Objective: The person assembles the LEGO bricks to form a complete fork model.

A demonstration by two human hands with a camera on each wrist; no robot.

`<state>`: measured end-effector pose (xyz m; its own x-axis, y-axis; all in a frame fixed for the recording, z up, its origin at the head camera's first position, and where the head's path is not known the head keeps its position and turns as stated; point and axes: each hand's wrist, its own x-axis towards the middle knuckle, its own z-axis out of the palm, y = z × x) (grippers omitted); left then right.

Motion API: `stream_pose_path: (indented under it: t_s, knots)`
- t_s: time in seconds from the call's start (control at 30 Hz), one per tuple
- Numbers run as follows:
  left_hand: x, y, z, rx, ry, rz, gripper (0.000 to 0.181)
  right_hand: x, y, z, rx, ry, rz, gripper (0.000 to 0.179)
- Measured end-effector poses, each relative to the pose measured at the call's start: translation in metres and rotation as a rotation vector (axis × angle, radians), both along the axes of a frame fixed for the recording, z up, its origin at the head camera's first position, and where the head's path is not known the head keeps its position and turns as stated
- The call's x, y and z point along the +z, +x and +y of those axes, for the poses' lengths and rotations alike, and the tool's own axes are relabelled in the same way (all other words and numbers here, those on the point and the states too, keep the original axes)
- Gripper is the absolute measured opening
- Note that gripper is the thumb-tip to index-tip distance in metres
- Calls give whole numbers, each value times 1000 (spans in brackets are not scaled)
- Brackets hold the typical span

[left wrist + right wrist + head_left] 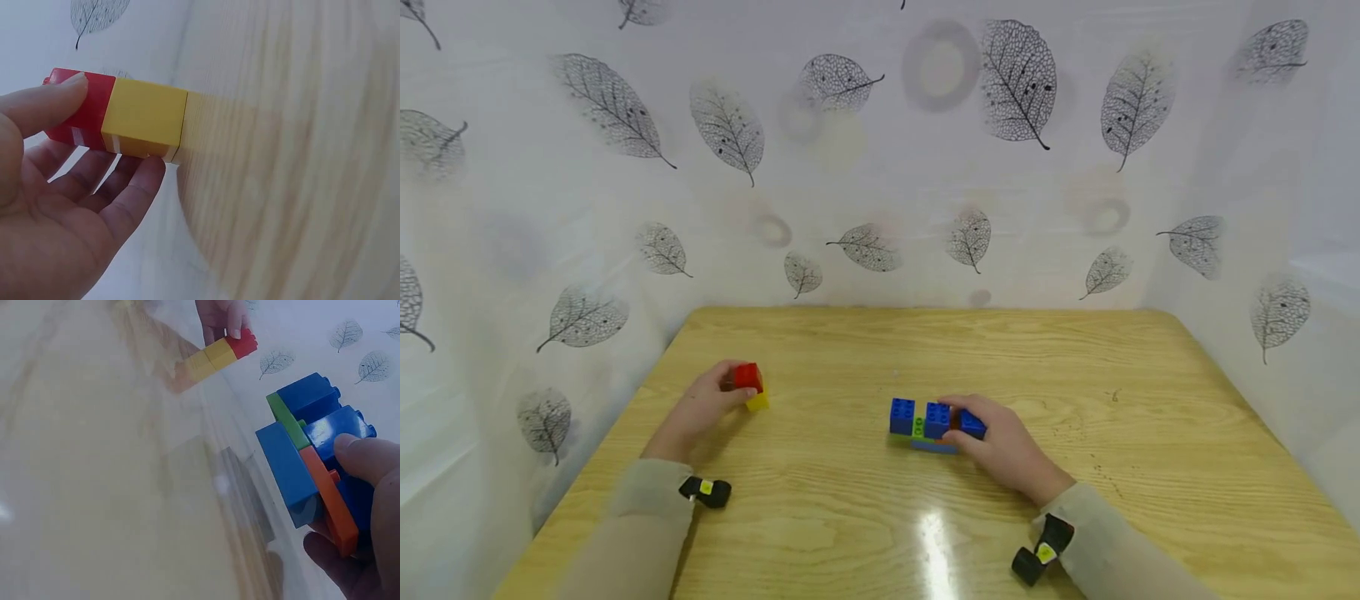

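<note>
My left hand point(702, 410) pinches a red toy brick point(747, 377) joined on top of a yellow brick point(757, 402) at the table's left side. In the left wrist view the thumb lies on the red brick and a fingertip is under the yellow brick point(147, 115). Right of the middle, my right hand point(1003, 443) grips a built block piece. It has blue bricks point(902, 415) in a row on a green plate point(287, 419) and an orange plate point(328, 500), with a lighter blue brick point(286, 472) beneath. My fingers hide its right end.
The wooden table point(820, 508) has a glossy top with a bright reflection near the front. A pale curtain with leaf prints point(865, 167) stands round its back and sides. Each wrist wears a small black camera point(707, 492).
</note>
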<state>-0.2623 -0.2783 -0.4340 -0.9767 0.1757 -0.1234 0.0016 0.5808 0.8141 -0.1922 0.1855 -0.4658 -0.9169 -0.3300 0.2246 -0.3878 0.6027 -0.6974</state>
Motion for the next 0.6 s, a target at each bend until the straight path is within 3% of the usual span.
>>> stream_pose_path:
  t_s: [0.27, 0.6]
  knots:
    - [1, 8, 36, -91, 35, -6, 52, 11, 2, 4, -47, -47, -41, 46]
    - [-2, 21, 84, -180, 50, -39, 44, 21, 5, 2, -37, -73, -45, 47]
